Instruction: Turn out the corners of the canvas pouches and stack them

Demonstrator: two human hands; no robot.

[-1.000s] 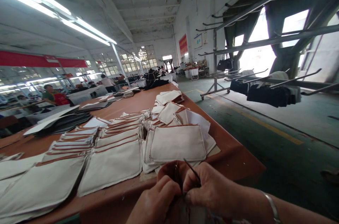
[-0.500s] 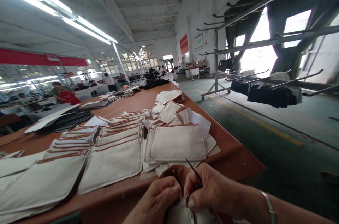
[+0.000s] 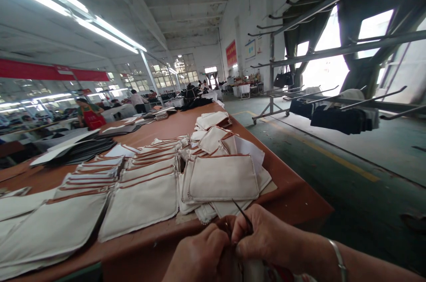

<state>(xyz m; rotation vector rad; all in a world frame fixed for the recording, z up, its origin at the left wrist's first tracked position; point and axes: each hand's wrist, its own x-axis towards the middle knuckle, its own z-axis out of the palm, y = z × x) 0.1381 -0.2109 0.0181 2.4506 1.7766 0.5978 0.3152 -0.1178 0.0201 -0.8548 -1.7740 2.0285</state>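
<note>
At the bottom middle, my left hand (image 3: 203, 253) is closed, its fingers pinching a brown-and-white fabric piece (image 3: 253, 271) whose full shape my hands hide. My right hand (image 3: 262, 237) is closed beside it, fingertips meeting the left ones at the piece. From its fist a thin dark pointed tool (image 3: 242, 213) sticks out up and to the left; the rest of the tool is covered. Just beyond my hands, an off-white pouch (image 3: 222, 177) lies on top of a loose pile. Rows of overlapping off-white pouches with brown edging (image 3: 143, 202) spread to the left.
The brown-covered table (image 3: 293, 188) ends in an edge on my right. Dark sheets (image 3: 83, 153) lie stacked at its left. A metal rack (image 3: 333, 55) with arms stands over the green floor, dark bags (image 3: 342, 117) hanging on it. A person in a red apron (image 3: 93, 117) stands far left.
My left hand has turned and shifted slightly right, closer against the right hand. The brown part of the piece has folded down and shows less. The right hand keeps its tool.
</note>
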